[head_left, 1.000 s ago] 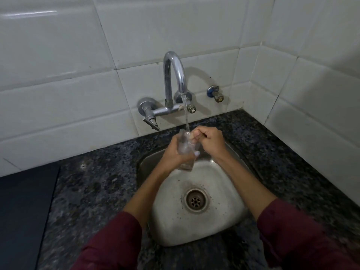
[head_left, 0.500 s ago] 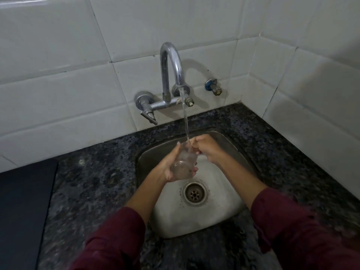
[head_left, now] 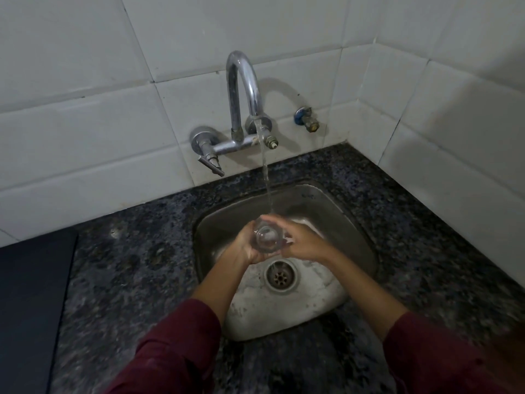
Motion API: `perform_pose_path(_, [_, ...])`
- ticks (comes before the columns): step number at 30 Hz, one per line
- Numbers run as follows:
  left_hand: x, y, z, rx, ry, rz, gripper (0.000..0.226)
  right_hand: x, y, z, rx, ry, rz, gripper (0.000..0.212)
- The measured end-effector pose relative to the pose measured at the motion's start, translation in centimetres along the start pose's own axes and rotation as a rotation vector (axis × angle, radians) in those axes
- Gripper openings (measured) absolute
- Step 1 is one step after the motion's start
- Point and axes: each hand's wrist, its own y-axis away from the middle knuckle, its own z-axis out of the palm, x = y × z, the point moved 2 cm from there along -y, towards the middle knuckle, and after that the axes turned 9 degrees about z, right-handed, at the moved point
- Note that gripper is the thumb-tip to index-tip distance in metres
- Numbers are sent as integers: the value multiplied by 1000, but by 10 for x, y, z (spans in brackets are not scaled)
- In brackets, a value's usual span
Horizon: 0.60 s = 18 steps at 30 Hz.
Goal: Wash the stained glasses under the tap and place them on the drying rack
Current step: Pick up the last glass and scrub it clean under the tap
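A clear drinking glass [head_left: 266, 238] is held over the steel sink [head_left: 352, 220], tipped so that its base faces me. My left hand [head_left: 241, 247] wraps around it from the left. My right hand [head_left: 301, 241] grips it from the right, fingers over its far end. Water runs in a thin stream from the chrome tap [head_left: 244, 89] and lands at the far end of the glass. No drying rack is in view.
The sink's drain [head_left: 281, 277] lies just below my hands. Dark speckled granite counter [head_left: 136, 268] surrounds the sink. White tiled walls meet in a corner at the right. A dark flat panel [head_left: 31, 308] lies at the left edge. A small valve [head_left: 308, 119] sticks out of the wall.
The glass has gone from upright under the stream to tipped with its base toward me, and both hands have dropped lower into the sink. The camera has pulled back.
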Motion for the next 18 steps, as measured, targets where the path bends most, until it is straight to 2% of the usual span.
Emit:
perform_pose_path(2, [-2, -8, -2, 15, -123, -21, 56, 0, 8, 3, 62, 16, -58, 79])
perform_pose_path(5, [-3, -8, -4, -32, -380, -27, 66, -4, 9, -7, 261, -92, -66, 66])
perform_pose_path(7, [4, -2, -7, 21, -468, 28, 65, -4, 6, -19, 360, -202, -11, 59])
perform_pose_path(9, [22, 3, -9, 167, -484, 217, 55, -3, 5, -31, 422, -297, 46, 50])
perform_pose_path(11, [48, 5, -11, 333, -463, 502, 53, -1, 4, -39, 444, -345, 100, 46])
perform_pose_path(14, [95, 19, 1, 509, -581, 855, 60, -2, 6, -43, 466, -366, 163, 58])
perform_pose_path(16, [120, 22, 4, 619, -746, 973, 54, -2, 8, -43, 471, -369, 174, 64])
perform_pose_path(18, [132, 14, 0, 731, -879, 981, 50, -2, 11, -44, 466, -352, 173, 62])
